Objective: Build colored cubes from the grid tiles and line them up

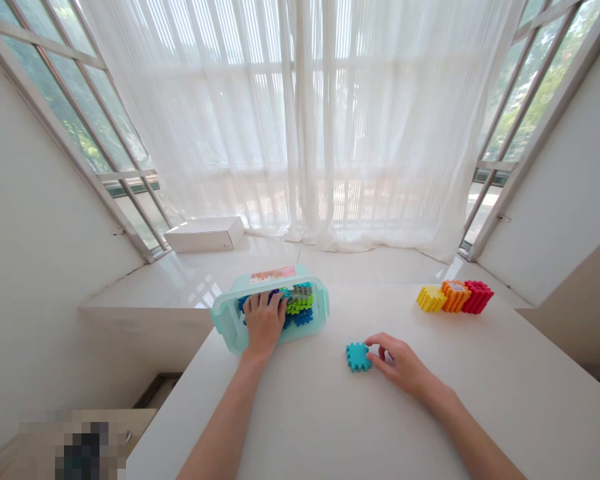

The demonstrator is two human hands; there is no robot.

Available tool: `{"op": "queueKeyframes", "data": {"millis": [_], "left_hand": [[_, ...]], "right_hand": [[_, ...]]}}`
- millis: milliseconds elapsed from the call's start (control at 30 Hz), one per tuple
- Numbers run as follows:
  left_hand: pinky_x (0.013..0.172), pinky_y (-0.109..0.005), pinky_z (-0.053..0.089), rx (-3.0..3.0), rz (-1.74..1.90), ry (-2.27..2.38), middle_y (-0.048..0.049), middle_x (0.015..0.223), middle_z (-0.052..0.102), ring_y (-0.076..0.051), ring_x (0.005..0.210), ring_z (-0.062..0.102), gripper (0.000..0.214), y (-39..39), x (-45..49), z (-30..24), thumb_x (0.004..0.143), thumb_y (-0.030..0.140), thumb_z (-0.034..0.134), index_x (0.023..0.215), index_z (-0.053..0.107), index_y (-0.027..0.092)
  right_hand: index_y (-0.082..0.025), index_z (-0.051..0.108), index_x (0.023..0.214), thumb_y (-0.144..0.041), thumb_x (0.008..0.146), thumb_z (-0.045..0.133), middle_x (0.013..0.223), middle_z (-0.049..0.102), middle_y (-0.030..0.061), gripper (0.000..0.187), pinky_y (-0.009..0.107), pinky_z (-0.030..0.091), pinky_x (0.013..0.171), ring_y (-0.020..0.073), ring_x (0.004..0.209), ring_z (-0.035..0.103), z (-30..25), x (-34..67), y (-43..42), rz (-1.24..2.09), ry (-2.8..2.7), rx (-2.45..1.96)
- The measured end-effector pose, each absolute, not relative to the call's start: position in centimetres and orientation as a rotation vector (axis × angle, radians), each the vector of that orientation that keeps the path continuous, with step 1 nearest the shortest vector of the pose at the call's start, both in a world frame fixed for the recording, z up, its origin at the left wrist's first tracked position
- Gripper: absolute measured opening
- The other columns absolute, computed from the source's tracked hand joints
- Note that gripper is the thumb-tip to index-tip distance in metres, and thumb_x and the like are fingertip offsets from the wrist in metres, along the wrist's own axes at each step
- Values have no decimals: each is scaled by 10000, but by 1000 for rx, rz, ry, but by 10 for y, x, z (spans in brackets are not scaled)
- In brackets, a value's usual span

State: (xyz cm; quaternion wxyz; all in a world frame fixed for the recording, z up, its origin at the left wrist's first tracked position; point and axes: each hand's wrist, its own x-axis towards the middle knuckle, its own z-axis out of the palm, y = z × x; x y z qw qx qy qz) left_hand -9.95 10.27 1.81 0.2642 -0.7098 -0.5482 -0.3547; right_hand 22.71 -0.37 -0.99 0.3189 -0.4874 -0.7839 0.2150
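A light, stiff tile (358, 357) is touched at its edge by the curled right hand (400, 363); tiles (300, 301) in a box (224, 322) are covered by the spread left hand (265, 323).

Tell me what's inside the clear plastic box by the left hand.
Blue, green and grey interlocking toy blocks stand packed in the clear plastic box. The left hand covers the middle, so whatever lies beneath it can't be seen.

Pink-and-orange label (273, 275) on a clear teal plastic box (227, 320), print too small to read

Teal tile (358, 357), aqua bin (224, 321), red, orange, yellow tiles (455, 297)
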Motion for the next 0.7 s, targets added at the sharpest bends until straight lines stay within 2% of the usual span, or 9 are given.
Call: {"op": "queueKeyframes", "data": {"millis": [233, 467, 700], "left_hand": [[920, -429, 402, -1955, -1160, -1275, -65, 1082, 680, -268, 1029, 571, 204, 100, -101, 17, 967, 278, 479, 1110, 619, 243], [769, -366, 474, -2036, -1247, -1157, -55, 1072, 711, -226, 902, 663, 203, 84, -92, 21, 945, 216, 534, 1127, 611, 264], [797, -298, 530, -2390, -1371, -841, -75, 1068, 708, -178, 945, 687, 240, 51, -49, 21, 937, 159, 544, 1162, 575, 235]], "right_hand": [[-250, 638, 1044, -288, 915, 541, 998, 716, 35, 165, 315, 534, 695, 160, 699, 647, -9, 229, -3, 598, -2046, -1292], [-252, 619, 1068, -308, 928, 527, 990, 690, 43, 176, 315, 528, 694, 157, 692, 636, -8, 228, -3, 519, -2033, -1253], [-253, 579, 1154, -366, 908, 570, 1008, 654, 61, 271, 272, 502, 579, 146, 667, 596, 1, 225, -6, 570, -1885, -1201]]}}
